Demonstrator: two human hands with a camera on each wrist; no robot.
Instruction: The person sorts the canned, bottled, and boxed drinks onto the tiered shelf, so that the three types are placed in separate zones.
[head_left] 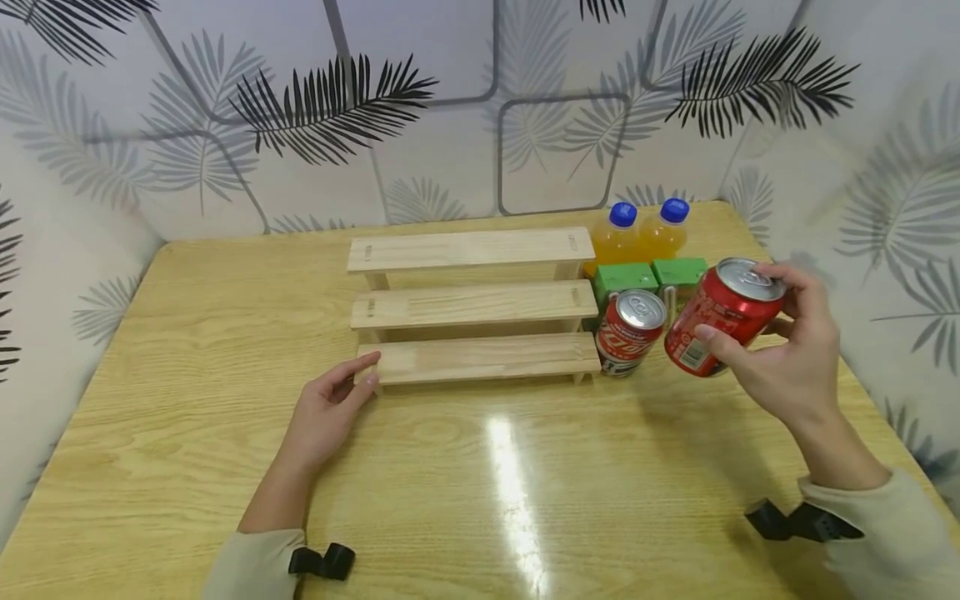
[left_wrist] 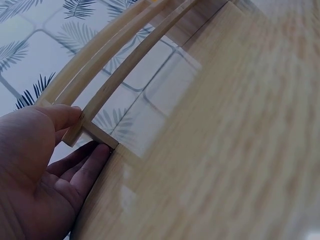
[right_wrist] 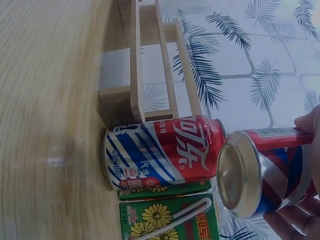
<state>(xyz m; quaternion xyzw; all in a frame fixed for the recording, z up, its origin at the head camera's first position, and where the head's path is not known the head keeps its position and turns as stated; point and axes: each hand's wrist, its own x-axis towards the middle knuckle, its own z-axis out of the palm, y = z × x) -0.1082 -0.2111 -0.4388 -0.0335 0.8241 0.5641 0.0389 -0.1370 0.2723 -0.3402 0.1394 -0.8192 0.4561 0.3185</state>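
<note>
My right hand (head_left: 798,358) grips a red soda can (head_left: 723,321) by its top and lower side, tilted above the table. In the right wrist view the held can's silver bottom (right_wrist: 236,175) faces the camera. Just left of it, a second soda can (head_left: 628,333) stands upright by the right end of a three-tier wooden rack (head_left: 472,358). At the rack's lowest tier, my left hand (head_left: 326,412) pinches the left front corner. Its fingertips (left_wrist: 72,115) touch the board's end, and another digit lies low against the leg.
Behind the standing can are two green drink boxes (head_left: 626,275) with white straws. Two orange drink bottles (head_left: 618,237) with blue caps stand at the back. The wooden table (head_left: 420,492) meets a leaf-patterned wall covering (head_left: 442,158).
</note>
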